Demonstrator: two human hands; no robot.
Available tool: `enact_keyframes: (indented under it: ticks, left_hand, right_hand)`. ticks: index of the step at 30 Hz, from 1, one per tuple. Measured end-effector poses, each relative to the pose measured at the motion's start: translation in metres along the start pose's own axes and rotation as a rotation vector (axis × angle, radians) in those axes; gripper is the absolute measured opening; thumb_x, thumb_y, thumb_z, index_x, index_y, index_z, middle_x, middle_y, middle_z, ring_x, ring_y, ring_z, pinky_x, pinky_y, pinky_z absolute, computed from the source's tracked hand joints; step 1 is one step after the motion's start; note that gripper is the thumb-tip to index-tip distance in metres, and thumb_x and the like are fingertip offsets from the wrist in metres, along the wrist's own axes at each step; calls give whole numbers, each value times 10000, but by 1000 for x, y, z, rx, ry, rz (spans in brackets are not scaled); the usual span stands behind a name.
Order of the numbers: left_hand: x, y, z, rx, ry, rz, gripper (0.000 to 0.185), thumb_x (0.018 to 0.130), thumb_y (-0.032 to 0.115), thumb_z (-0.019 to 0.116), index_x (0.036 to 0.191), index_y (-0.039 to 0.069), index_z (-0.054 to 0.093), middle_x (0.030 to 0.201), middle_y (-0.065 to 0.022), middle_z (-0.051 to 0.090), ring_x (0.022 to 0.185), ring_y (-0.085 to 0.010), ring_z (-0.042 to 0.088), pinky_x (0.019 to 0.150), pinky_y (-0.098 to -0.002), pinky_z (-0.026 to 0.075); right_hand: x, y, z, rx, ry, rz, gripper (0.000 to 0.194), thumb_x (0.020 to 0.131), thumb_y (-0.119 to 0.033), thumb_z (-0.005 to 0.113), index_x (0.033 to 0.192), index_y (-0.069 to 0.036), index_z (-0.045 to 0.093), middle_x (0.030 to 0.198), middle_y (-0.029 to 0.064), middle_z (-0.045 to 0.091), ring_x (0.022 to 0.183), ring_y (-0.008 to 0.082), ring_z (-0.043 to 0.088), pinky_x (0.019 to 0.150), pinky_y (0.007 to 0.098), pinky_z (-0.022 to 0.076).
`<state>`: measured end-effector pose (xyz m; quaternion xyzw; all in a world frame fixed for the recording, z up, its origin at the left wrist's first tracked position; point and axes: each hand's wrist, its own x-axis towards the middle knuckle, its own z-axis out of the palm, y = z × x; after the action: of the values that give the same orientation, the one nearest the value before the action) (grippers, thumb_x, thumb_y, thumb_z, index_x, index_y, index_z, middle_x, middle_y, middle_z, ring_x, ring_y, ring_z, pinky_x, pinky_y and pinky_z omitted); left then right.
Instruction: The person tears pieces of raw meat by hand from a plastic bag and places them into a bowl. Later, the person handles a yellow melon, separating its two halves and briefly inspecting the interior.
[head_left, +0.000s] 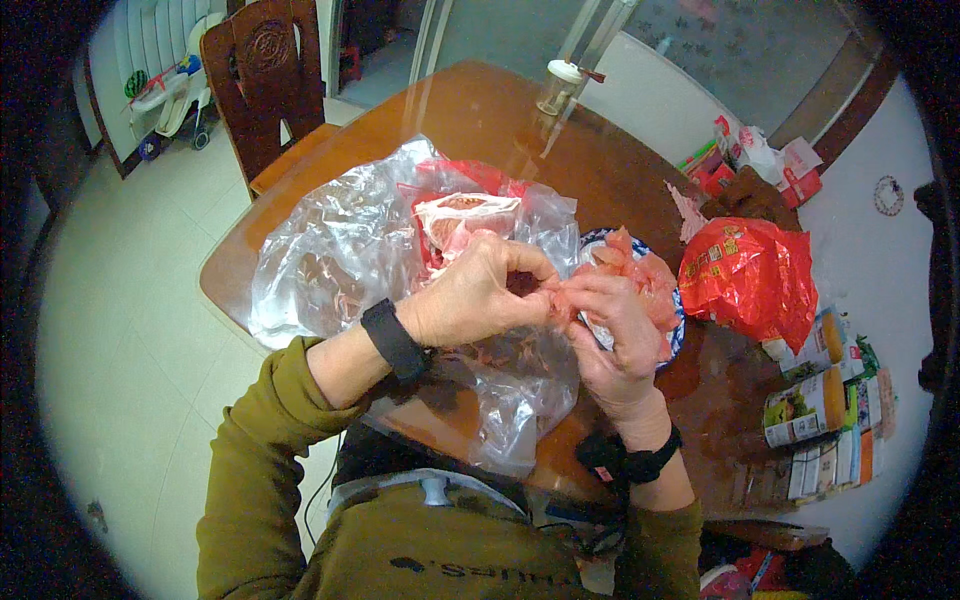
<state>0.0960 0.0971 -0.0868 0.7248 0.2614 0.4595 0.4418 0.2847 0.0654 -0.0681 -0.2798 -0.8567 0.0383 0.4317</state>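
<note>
A small piece of pink pomelo flesh (561, 306) is pinched between the fingertips of my left hand (480, 289) and my right hand (616, 337). My hands meet above the table between a clear plastic bag (330, 247) and a blue-rimmed plate (681, 324). Peeled pomelo flesh (654, 289) is heaped on that plate, partly behind my right hand. Beyond my left hand, an opened part of a pomelo (469, 214) with white pith lies on the spread bag. Red wrapping (480, 176) shows around it.
Right of the plate sits a shiny red plastic bag (750, 274). Cartons (806, 409) stand along the right side. A lidded clear container (560, 86) is at the far edge of the brown table (472, 105). A carved wooden chair (262, 82) stands at the far left.
</note>
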Motion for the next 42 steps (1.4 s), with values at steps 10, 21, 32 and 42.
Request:
enact_keyframes:
  ticks: [10, 21, 32, 42]
  left_hand:
    - [1, 0, -3, -158, 73, -65, 95, 892, 112, 583, 860, 24, 591, 734, 21, 573, 619, -49, 552, 523, -195, 446]
    - [7, 3, -9, 250, 138, 363, 103, 887, 89, 592, 930, 18, 654, 938, -58, 607, 882, -158, 594, 746, -286, 483]
    - [5, 1, -5, 300, 81, 362, 88, 784, 68, 701, 860, 25, 695, 843, -72, 611, 776, -189, 601, 656, -303, 476]
    - [1, 2, 1, 233, 96, 221, 81, 788, 60, 678, 808, -17, 668, 765, -108, 620, 717, -233, 616, 623, -320, 486]
  right_hand:
    - [-1, -4, 3, 830, 41, 572, 380, 789, 70, 675, 1145, -2, 562, 1051, 96, 613, 925, 183, 632, 803, 319, 556]
    - [-3, 14, -4, 1240, 15, 716, 506, 937, -235, 573, 1356, -11, 397, 1091, 205, 611, 826, 257, 647, 708, 365, 560]
    - [-6, 13, 3, 1071, 57, 707, 358, 977, -259, 508, 1230, -7, 484, 898, 126, 633, 697, 238, 662, 591, 339, 571]
    - [-6, 7, 9, 874, 141, 640, 212, 954, -138, 552, 1104, 12, 541, 832, 144, 653, 628, 214, 654, 539, 311, 566]
